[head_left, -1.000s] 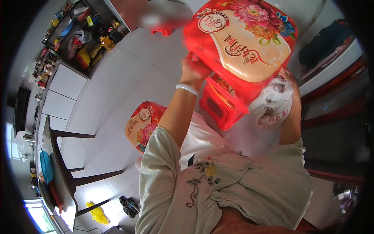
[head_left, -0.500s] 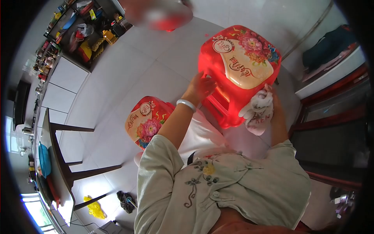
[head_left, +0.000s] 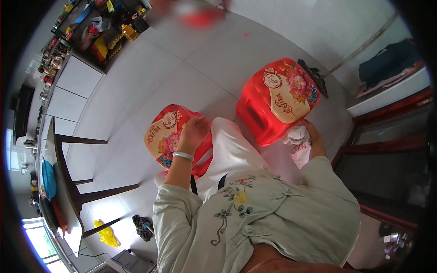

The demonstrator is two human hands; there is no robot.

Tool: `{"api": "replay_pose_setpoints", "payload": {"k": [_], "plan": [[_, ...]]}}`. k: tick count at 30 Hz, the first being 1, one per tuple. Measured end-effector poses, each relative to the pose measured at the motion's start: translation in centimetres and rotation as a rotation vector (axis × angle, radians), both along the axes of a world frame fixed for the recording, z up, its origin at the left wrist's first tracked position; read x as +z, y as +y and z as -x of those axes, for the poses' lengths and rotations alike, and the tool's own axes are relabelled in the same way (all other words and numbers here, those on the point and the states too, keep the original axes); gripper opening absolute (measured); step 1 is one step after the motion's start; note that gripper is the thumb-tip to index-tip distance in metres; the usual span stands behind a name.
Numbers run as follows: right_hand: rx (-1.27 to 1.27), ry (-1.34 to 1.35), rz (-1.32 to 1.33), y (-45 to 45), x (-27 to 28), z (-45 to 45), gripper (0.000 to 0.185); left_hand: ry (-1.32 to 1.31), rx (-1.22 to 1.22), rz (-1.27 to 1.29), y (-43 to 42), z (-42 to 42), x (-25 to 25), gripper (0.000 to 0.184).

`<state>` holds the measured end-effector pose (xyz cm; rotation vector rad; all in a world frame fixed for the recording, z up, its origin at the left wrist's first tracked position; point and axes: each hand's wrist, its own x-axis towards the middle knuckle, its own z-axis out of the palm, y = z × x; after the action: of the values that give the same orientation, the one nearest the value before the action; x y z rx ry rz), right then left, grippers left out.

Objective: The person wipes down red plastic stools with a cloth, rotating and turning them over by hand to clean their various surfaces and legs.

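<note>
Two red plastic stools with flower-printed tops stand on the floor by my legs. My left hand, with a pale bangle on the wrist, is over the right edge of the left stool; its fingers look bent, and whether they grip the edge is unclear. My right hand is at the near right corner of the right stool, closed round a crumpled white cloth with reddish print that hangs down beside the stool.
A long-legged table stands at the left, with a blue basin on it. Cluttered shelves are at the upper left. Dark shoes lie behind the right stool. A yellow bag is on the floor.
The right stool has come down from my raised hands to the floor. My left hand has let go of it and moved left to the other stool. The cloth stays in my right hand.
</note>
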<state>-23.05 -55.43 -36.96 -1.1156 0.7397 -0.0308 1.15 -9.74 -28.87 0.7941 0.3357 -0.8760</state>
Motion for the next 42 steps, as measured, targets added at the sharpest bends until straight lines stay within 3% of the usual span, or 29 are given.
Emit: {"api": "replay_pose_setpoints", "payload": {"k": [6,8,12,13,15,17,19,21,22,23,24,25,26,28,30,33,34,39,42], "plan": [[0.019,0.202,0.247,-1.8,-4.8,-0.3,0.040,-0.042,0.137,-0.153,3.1,2.9,1.0,0.019],[0.024,0.575,0.465,0.0,-1.4,-1.1,0.040,-0.099,0.170,-0.216,4.5,3.5,0.5,0.020],[0.174,0.386,0.589,-5.1,-6.2,0.3,0.043,-0.247,0.255,-0.349,7.5,4.1,0.8,0.021],[0.237,0.295,0.749,-7.3,-9.7,0.9,0.040,-0.246,0.258,-0.348,8.0,4.1,0.9,0.021],[0.297,0.208,0.902,-7.4,-9.9,1.1,0.037,-0.306,0.390,-0.407,8.9,4.2,0.9,0.020],[0.425,0.458,1.045,-4.5,-1.7,-0.3,0.030,-0.328,0.390,-0.476,9.4,4.1,1.5,0.019],[0.453,0.496,0.861,-3.0,6.0,-2.8,0.030,-0.355,0.403,-0.543,9.9,3.7,1.5,0.017],[0.289,0.023,0.439,-2.9,13.9,-4.1,0.029,-0.472,0.492,-0.561,10.1,3.5,0.9,0.016],[0.308,0.168,0.895,-3.1,18.3,-4.3,0.032,-0.471,0.487,-0.557,10.3,3.4,0.6,0.016],[0.106,0.051,0.896,-2.9,19.9,-4.2,0.039,-0.534,0.565,-0.619,10.4,3.2,0.0,0.016],[0.116,0.002,0.716,-3.2,22.2,-4.8,0.044,-0.595,0.649,-0.680,10.6,3.1,-0.7,0.016],[0.031,-0.051,0.678,-1.8,24.5,-5.5,0.044,-0.594,0.663,-0.679,10.7,3.0,-1.2,0.016],[-0.047,-0.105,0.636,-0.2,25.7,-6.4,0.045,-0.668,0.710,-0.837,10.9,3.0,-1.7,0.017],[0.015,-0.146,0.571,1.0,24.1,-8.5,0.046,-0.725,0.783,-1.018,11.8,3.1,-2.7,0.018],[0.054,-0.149,0.502,4.6,22.3,-10.8,0.047,-0.949,0.652,-1.642,13.0,3.4,-4.2,0.021],[0.242,-0.202,0.364,10.4,17.3,-15.1,0.038,-0.841,0.626,-1.775,14.2,4.4,-6.8,0.030],[0.258,-0.202,0.444,14.1,17.6,-16.4,0.034,-0.797,0.601,-1.843,14.5,4.7,-7.5,0.033],[0.449,-0.356,0.118,26.8,15.1,-22.7,0.030,-0.618,0.518,-1.739,15.0,6.2,-9.3,0.042],[0.551,-0.530,0.455,33.0,11.8,-25.6,0.032,-0.467,0.605,-1.666,15.0,6.7,-10.7,0.043]]}}
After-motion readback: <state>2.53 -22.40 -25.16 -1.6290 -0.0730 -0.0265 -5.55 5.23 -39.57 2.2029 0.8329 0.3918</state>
